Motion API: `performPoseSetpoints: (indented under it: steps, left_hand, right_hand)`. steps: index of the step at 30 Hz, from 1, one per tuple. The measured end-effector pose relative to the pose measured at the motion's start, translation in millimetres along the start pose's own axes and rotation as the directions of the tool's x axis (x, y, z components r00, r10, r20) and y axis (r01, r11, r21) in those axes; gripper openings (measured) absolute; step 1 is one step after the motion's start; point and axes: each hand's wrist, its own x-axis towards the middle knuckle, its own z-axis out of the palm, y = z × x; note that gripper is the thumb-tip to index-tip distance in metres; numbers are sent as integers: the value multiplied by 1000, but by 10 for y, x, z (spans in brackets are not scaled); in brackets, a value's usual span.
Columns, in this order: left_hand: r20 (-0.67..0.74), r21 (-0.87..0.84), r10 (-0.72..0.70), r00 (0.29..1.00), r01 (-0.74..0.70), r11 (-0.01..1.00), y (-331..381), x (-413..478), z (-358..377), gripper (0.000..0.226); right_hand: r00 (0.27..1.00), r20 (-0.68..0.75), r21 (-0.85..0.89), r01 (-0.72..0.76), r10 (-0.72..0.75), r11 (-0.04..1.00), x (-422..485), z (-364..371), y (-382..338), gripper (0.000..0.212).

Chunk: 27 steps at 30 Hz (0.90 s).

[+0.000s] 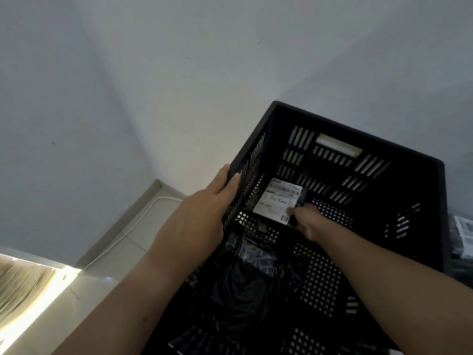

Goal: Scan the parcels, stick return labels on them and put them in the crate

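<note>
A black slotted plastic crate [358, 139] stands in the corner of the room. My left hand [204, 201] grips its left rim, fingers curled over the edge. Deep inside the crate my right hand [307, 220] holds a small black parcel [302, 198] by its right edge, close to the perforated floor. The parcel's top carries a white label [277, 201] with barcodes and the handwritten word RETURN. A crumpled black plastic bag parcel [245, 272] lies on the crate floor nearer to me.
Pale walls meet in a corner just behind the crate. A white cable [133, 226] runs along the tiled floor by the skirting on the left. More dark parcels with white labels [463, 234] lie outside the crate at the right edge.
</note>
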Motion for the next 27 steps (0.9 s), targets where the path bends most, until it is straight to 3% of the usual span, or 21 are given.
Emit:
performPoseSetpoints:
  steps: [7,11,15,20,23,27]
  left_hand:
    - [17,46,-8,1000,7,999,114,-3,62,89]
    - [-18,188,55,998,-51,981,43,-9,181,93]
    - [23,370,64,998,-68,927,19,-2,212,103]
    - [26,466,61,998,-66,882,94,-15,138,90]
    - [24,448,30,999,-37,894,104,1,103,87]
    - [-21,312,22,1000,-14,950,481,-27,108,58]
  right_hand:
    - [995,16,-323,96,-96,942,-298,-97,30,70]
    - [989,140,-482,111,-49,869,-348,-146,14,48]
    - [980,190,-577,159,-58,801,-410,-193,2,47]
    - [953,295,-701,269,-75,660,-806,-203,-188,57]
    - [914,375,-673,385,-157,632,-1261,-344,-370,70]
    - [799,477,-578,599,-366,555,-2041,-882,-352,71]
